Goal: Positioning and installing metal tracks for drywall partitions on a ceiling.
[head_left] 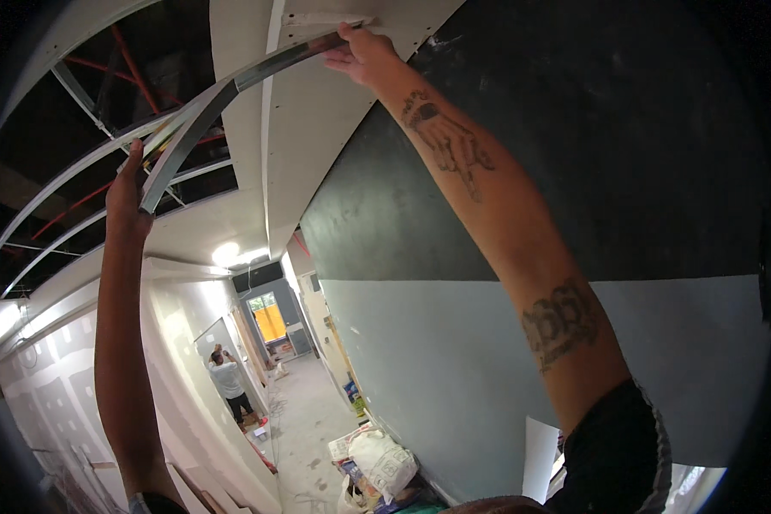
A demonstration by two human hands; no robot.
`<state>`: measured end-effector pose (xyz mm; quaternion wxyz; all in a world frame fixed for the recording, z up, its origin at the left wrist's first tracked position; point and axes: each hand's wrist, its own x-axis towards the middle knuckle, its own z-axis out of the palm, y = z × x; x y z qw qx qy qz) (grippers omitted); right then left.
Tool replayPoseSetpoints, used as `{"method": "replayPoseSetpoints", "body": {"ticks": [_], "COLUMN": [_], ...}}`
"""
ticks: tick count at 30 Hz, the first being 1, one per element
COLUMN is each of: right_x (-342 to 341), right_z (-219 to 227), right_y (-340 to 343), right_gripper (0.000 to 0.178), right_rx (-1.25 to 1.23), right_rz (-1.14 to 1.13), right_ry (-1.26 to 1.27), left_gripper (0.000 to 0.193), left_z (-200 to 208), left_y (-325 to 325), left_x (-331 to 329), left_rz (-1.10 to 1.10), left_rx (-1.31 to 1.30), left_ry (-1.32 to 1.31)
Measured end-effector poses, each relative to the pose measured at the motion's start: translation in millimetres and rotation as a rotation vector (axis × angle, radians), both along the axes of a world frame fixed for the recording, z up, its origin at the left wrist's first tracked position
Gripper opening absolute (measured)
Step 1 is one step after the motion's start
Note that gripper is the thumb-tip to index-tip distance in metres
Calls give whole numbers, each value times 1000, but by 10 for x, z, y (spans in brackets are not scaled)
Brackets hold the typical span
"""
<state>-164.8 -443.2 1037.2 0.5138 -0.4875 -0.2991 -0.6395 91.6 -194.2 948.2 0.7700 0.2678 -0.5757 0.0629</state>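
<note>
Both my arms reach overhead to a grey metal channel (199, 130) that slants across below the ceiling. Its lower left end rests in my left hand (130, 190), which is closed around it with the thumb pointing up. A thin yellow strip (158, 141) shows just beside that hand; what it is I cannot make out. Up at the right, my right hand (367, 56) grips the channel's other end between thumb and fingers, close to the white ceiling board (317, 111). The palm side of the left hand is partly hidden.
An open ceiling section with metal framing (68, 180) and red pipes (133, 64) lies at upper left. A black and grey wall (420, 343) stands right. White bags (381, 463) sit on the floor (304, 428). Farther along, a person (227, 381) works by the left wall.
</note>
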Motion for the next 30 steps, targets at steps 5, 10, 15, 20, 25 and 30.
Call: {"method": "replayPoseSetpoints", "body": {"ticks": [5,10,15,20,25,30], "right_x": [-27,-29,-95,96,20,-37], "right_z": [17,109,155,84,2,18], "right_y": [-150,-247,-352,-159,-95,-151], "right_gripper": [34,31,31,30,31,29], "right_rx": [-63,-98,-94,-125,-32,-26], "right_rz": [107,185,169,73,160,110], "right_ry": [29,18,9,-33,17,27], "left_gripper": [50,47,48,47,48,48], "left_z": [96,342,202,162,172,55], "left_y": [-35,67,114,131,93,54], "left_x": [-181,-40,-248,-26,35,-220], "left_rz": [15,-13,40,-24,-62,34], "left_rx": [-104,-65,-47,-55,-14,-60], "left_ry": [-65,-80,-120,-85,-75,-39]}}
